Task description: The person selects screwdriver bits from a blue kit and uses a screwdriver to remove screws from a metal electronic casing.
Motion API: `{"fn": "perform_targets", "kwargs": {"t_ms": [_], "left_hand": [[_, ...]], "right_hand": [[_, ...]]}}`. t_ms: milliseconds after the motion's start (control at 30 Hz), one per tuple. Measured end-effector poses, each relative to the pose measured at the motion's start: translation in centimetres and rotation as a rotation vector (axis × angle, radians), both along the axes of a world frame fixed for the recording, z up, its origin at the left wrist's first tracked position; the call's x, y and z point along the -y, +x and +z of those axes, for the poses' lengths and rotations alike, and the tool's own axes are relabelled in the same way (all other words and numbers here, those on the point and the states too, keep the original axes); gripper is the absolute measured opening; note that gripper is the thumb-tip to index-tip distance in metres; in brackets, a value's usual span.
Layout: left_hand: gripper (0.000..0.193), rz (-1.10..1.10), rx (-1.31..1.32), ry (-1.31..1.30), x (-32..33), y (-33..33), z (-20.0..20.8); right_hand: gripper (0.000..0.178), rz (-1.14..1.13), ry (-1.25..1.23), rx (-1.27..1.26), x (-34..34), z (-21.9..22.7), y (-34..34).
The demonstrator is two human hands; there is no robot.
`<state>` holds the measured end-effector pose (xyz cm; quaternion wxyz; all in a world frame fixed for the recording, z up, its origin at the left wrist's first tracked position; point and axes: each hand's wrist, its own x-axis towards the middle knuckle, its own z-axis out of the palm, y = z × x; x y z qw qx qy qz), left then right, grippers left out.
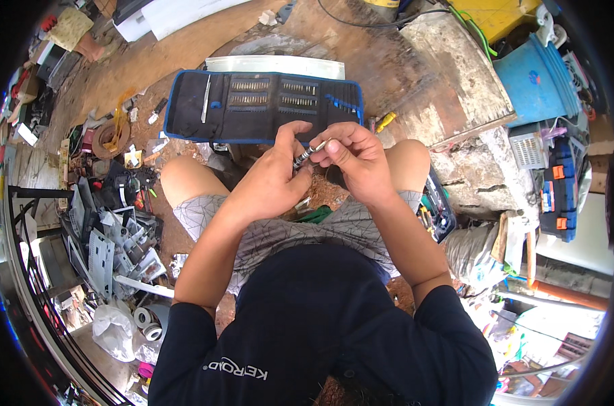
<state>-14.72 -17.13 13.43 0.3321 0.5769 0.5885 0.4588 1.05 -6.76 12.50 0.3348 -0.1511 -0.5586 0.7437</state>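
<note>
Above my lap, my left hand (273, 172) is closed around a slim, ribbed metal driver (302, 158), most of which its fingers hide. My right hand (361, 162) meets it at the driver's upper end, thumb and fingers pinching a small, shiny metal piece (324, 144) that looks like a screwdriver bit. Whether the two pieces are joined I cannot tell. Just beyond both hands lies a black fabric tool case (185, 111) with blue edging, spread open. Rows of screwdriver bits (249, 86) sit in its holders, and silver tweezers (206, 98) are on its left panel.
Behind the case is a pale flat tray (275, 65). A yellow-handled tool (386, 121) lies by its right end. Scrap metal parts (114, 250) crowd the left floor. On the right stand a worn wooden board (449, 68), a blue bucket (534, 78) and a blue toolbox (559, 196).
</note>
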Motion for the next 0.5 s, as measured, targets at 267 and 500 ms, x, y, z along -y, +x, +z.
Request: {"fn": "perform_targets", "kwargs": {"t_ms": [267,500], "left_hand": [[0.057,-0.064,-0.005,-0.181,-1.5,0.5,0.6],[0.056,-0.055,0.019,-0.241,-2.5,0.7,0.5]], "right_hand": [[0.015,0.021,-0.079,-0.056,-1.5,-1.2,0.6],[0.015,0.029,-0.102,-0.058,-2.5,-1.9,0.4]]}}
